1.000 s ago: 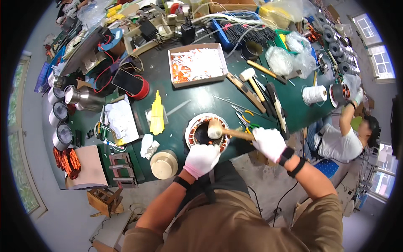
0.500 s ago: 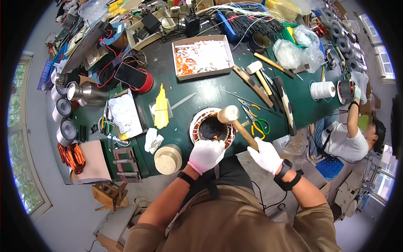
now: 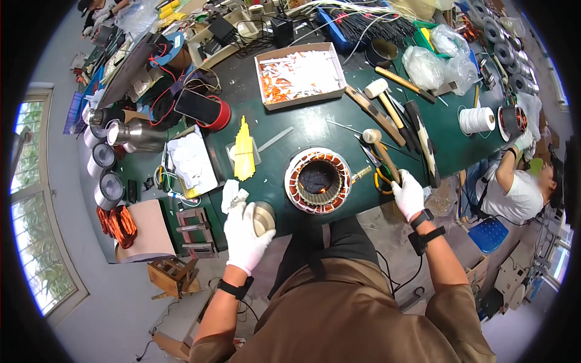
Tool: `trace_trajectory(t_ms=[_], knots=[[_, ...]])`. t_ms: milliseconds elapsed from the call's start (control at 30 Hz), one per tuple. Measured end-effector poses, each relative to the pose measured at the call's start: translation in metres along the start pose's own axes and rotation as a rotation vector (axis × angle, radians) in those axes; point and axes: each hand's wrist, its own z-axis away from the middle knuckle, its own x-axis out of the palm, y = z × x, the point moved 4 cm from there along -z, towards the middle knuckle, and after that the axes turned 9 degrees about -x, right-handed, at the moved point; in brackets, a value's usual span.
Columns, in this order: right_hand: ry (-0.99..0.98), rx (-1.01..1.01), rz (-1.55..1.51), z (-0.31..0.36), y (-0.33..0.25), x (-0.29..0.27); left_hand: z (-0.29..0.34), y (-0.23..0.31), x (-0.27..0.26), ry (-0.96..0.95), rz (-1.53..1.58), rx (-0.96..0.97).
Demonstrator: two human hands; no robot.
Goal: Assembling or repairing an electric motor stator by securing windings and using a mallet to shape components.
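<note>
My gloved left hand [image 3: 247, 237] is closed around the side of a beige cylindrical block [image 3: 264, 219] at the bench's near edge. My gloved right hand [image 3: 408, 195] grips the handle of a wooden mallet [image 3: 371, 137], its head raised over the bench to the right. Between my hands stands a round motor stator [image 3: 293, 192], with copper windings and white insulation around its open bore. A short yellowish piece [image 3: 361, 174] sticks out at its right. Pliers [image 3: 381, 176] with yellow handles lie partly behind the mallet.
Beyond the stator are yellow strips [image 3: 244, 151] and a cardboard box [image 3: 301, 105] of small white and orange pieces. A white mallet [image 3: 376, 89] and wooden bars [image 3: 422, 142] lie right. A metal frame [image 3: 196, 233] sits left. A co-worker [image 3: 514, 192] is at the far right.
My left hand has left the stator's near rim and taken hold of the cylindrical block. The mallet has moved right, away from the stator, uncovering its ring. The view has shifted slightly.
</note>
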Motion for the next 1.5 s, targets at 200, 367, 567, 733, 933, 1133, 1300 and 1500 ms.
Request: trace_trajectory(t_ms=[200, 367, 567, 733, 933, 1133, 1300, 1500], knots=[[0.097, -0.192, 0.311, -0.022, -0.017, -0.016, 0.012, -0.008, 0.011, 0.004, -0.050, -0.070], [-0.006, -0.165, 0.180, 0.014, -0.032, -0.014, 0.006, -0.012, 0.002, -0.059, -0.069, -0.070], [-0.121, -0.044, 0.000, 0.088, -0.013, 0.001, -0.002, -0.007, -0.035, 0.024, 0.076, -0.046], [-0.142, 0.134, -0.080, 0.113, 0.011, -0.010, -0.041, 0.047, -0.084, 0.148, 0.070, 0.036], [-0.123, 0.135, -0.198, 0.104, 0.051, -0.016, -0.130, 0.139, -0.077, 0.157, -0.086, 0.198], [-0.097, 0.007, -0.184, 0.090, 0.118, -0.036, -0.211, 0.214, -0.013, -0.078, -0.168, 0.319], [-0.072, 0.013, -0.221, 0.077, 0.157, -0.060, -0.231, 0.278, 0.023, -0.201, -0.278, 0.396], [-0.039, -0.047, -0.298, 0.051, 0.158, -0.069, -0.218, 0.392, 0.045, -0.274, -0.305, 0.592]])
